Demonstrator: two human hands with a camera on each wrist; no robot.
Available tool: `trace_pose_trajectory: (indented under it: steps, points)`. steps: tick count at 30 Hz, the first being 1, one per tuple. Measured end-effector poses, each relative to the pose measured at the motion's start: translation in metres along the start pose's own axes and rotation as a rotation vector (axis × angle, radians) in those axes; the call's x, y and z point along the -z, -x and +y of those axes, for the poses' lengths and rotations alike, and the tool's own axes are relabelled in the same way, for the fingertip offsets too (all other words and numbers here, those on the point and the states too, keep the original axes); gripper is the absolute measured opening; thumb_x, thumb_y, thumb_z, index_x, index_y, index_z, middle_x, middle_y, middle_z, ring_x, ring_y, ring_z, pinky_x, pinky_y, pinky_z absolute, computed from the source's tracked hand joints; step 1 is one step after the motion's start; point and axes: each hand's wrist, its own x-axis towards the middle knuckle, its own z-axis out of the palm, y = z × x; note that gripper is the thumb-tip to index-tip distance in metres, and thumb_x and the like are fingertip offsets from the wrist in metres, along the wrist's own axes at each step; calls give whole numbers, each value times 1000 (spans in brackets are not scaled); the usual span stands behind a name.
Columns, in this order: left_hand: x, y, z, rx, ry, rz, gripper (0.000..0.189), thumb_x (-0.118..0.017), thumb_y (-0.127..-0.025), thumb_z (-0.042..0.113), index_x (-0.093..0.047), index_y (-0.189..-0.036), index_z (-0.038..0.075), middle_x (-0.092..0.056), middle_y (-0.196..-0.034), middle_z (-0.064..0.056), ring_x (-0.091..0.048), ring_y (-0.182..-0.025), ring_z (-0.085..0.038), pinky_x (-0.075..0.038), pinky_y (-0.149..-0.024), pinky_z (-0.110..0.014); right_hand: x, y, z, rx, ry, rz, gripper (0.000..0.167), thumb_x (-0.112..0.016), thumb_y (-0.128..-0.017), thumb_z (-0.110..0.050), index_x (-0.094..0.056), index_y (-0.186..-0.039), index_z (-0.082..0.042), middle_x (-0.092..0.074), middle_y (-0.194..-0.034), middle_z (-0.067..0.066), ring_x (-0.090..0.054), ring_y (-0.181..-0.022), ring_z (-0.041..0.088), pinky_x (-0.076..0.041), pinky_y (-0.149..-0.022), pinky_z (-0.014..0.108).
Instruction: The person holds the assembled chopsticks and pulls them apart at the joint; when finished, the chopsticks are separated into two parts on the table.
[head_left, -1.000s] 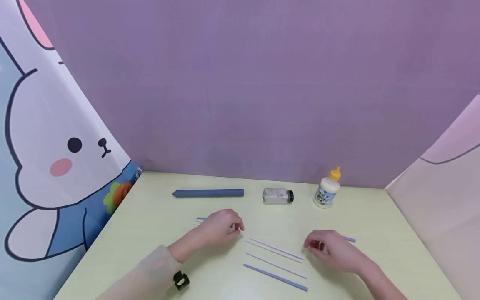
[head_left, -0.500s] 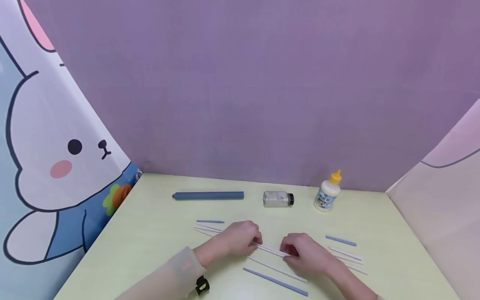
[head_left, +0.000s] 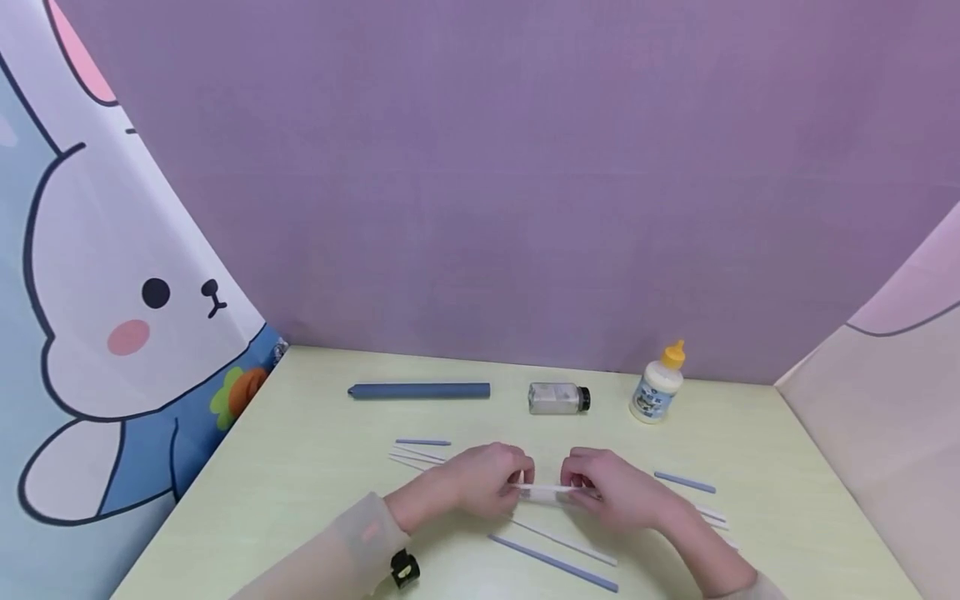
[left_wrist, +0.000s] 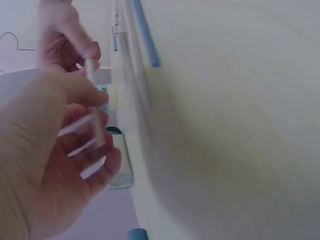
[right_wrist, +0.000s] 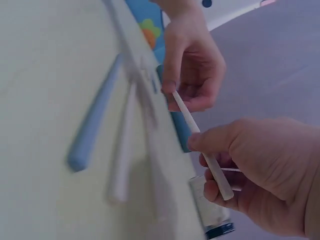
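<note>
Between my two hands a slim white stick (head_left: 547, 487) spans above the table. Its left end is pinched by my left hand (head_left: 483, 479), its right end by my right hand (head_left: 615, 492). Seen from the right wrist, the white stick (right_wrist: 186, 111) tapers toward the left hand (right_wrist: 197, 70), with the right thumb pressing on it. Whether a second stick lies among the fingers, I cannot tell. Below the hands, a white stick (head_left: 566, 543) and a blue stick (head_left: 553, 563) lie slanted on the table.
Left lie a short blue stick (head_left: 423, 442) and thin white sticks (head_left: 416, 455); right, another blue stick (head_left: 684, 482) with white ones (head_left: 712, 517). Behind are a dark blue rod (head_left: 420, 391), a black-capped clear bottle (head_left: 555, 398) and a white bottle (head_left: 652, 396) with yellow nozzle.
Both hands moved inward, toward each other, and took hold of white stick material from the middle group. It is now lifted off the table, held more level between them.
</note>
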Motion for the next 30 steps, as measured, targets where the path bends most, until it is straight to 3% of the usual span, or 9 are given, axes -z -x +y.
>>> trace_pose_trajectory:
  steps: [3,6,13,16,23,28,30]
  points:
    - [6,-3,3,-42,27,31,12,-60,-99,7,-68,-105,15,-56,-80,10,-40,-63,1,-35,-58,-12,10,-6,-7,30,6,24,12,-69,-101,-5,-67,-99,-16,-53,-86,-13,-46,-75,-5,-47,-65,17]
    - [13,-5,7,-38,0,65,11,-55,-107,14,-65,-103,15,-53,-74,9,-40,-60,0,-33,-57,-14,17,-12,-13,64,11,57,14,-64,-102,-1,-68,-103,-14,-57,-89,-9,-48,-77,-4,-48,-68,18]
    - [25,-6,21,-6,-287,107,22,-52,-110,25,-55,-89,19,-46,-68,11,-41,-57,-4,-35,-53,-21,22,-20,-23,97,10,86,17,-60,-105,-2,-68,-104,-18,-57,-84,-12,-46,-73,-5,-48,-68,19]
    - [27,-6,26,-2,-359,127,24,-51,-110,27,-56,-87,19,-46,-65,11,-41,-53,-5,-35,-50,-23,23,-21,-25,99,23,104,14,-62,-106,-8,-69,-103,-20,-54,-80,-15,-43,-70,-7,-47,-65,17]
    - [31,-8,34,6,-346,96,33,-45,-113,31,-55,-83,20,-36,-58,11,-39,-49,-6,-36,-49,-24,34,-17,-24,97,11,36,20,-59,-109,-11,-64,-94,-25,-52,-79,-18,-43,-68,-7,-47,-67,17]
    - [35,-7,42,-4,-357,76,34,-43,-114,31,-52,-83,20,-34,-58,11,-36,-50,-6,-35,-49,-23,43,-12,-24,163,10,10,22,-56,-111,-14,-58,-92,-25,-40,-76,-17,-39,-69,-8,-43,-66,15]
    - [36,-6,45,8,-364,74,33,-44,-114,31,-53,-84,20,-34,-58,11,-36,-50,-5,-34,-49,-22,44,-12,-23,182,20,7,20,-56,-111,-16,-60,-93,-24,-43,-75,-15,-41,-69,-7,-45,-66,16]
